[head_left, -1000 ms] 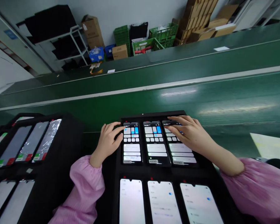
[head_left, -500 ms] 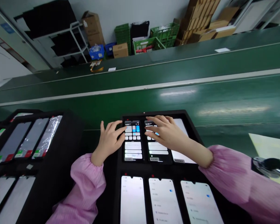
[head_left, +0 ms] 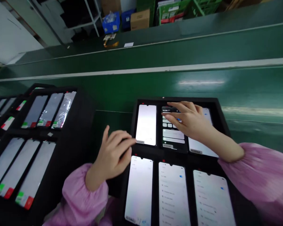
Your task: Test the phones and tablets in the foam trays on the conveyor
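Observation:
A black foam tray [head_left: 160, 152] holds several phones in two rows, screens lit. My left hand [head_left: 113, 153] is beside the tray's left edge, fingers partly bent and holding nothing. Its index fingertip is at the lower left corner of the back left phone [head_left: 146, 124], which shows a mostly white screen. My right hand [head_left: 191, 121] reaches over the back middle phone [head_left: 173, 133], fingers apart, and covers part of its dark control panel. Whether these fingertips touch the glass I cannot tell. Partly under that hand lies the back right phone [head_left: 199, 146]. Front row phones [head_left: 173, 194] show pale lists.
To the left stand more black trays [head_left: 85, 110] of phones with red and green tabs. Behind runs a green bench [head_left: 132, 86] with a pale rail [head_left: 141, 71]. Farther off are a blue bin [head_left: 110, 23], a cardboard box [head_left: 140, 20] and green crates [head_left: 174, 12].
The view has tilted down. The back left phone went from a control panel to a white screen, and the back right one now shows a blue switch. My left hand moved down that phone.

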`<state>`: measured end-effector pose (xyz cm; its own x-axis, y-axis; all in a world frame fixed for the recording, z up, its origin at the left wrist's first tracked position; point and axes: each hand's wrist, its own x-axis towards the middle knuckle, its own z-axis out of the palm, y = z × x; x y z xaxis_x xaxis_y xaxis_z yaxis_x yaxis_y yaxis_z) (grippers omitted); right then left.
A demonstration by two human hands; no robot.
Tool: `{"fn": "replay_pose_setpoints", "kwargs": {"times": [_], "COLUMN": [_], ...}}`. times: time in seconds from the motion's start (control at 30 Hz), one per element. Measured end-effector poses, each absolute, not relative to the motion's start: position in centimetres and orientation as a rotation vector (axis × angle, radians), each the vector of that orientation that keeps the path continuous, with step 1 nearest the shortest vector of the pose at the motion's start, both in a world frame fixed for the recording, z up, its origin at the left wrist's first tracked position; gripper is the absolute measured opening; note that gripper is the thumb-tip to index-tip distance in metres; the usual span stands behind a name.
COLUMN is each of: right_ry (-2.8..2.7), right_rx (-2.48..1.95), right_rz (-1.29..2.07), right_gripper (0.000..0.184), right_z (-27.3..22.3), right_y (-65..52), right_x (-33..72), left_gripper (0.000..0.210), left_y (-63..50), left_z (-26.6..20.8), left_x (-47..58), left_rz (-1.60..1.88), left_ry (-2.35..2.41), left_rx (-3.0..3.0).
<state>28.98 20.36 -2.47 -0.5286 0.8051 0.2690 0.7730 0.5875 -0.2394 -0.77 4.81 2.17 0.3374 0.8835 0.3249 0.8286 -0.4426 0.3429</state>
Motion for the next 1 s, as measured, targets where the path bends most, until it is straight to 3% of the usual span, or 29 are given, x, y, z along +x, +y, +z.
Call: {"fn": "replay_pose_setpoints", "kwargs": {"times": [0.23, 0.57, 1.0], "right_ry": [-2.419, -2.392, -2.388], "right_rx": [-1.283, -1.19, -1.268], "right_rz": [0.162, 0.117, 0.134], "right_gripper": [0.065, 0.061, 0.065], "right_z": [-2.8, -1.7, -2.2], "right_y": [20.5, 20.2, 20.2], "right_x": [28.8, 28.9, 28.7], "left_gripper": [0.04, 0.039, 0.041], "left_y": [-3.2, -3.6, -4.0], "left_z": [0.8, 0.0, 0.4], "left_x": [-1.0, -0.4, -1.0], "left_rz": [0.599, 0.511, 0.66], "left_ry": [1.636, 1.732, 1.75], "left_rx": [2.492, 2.555, 2.531]}}
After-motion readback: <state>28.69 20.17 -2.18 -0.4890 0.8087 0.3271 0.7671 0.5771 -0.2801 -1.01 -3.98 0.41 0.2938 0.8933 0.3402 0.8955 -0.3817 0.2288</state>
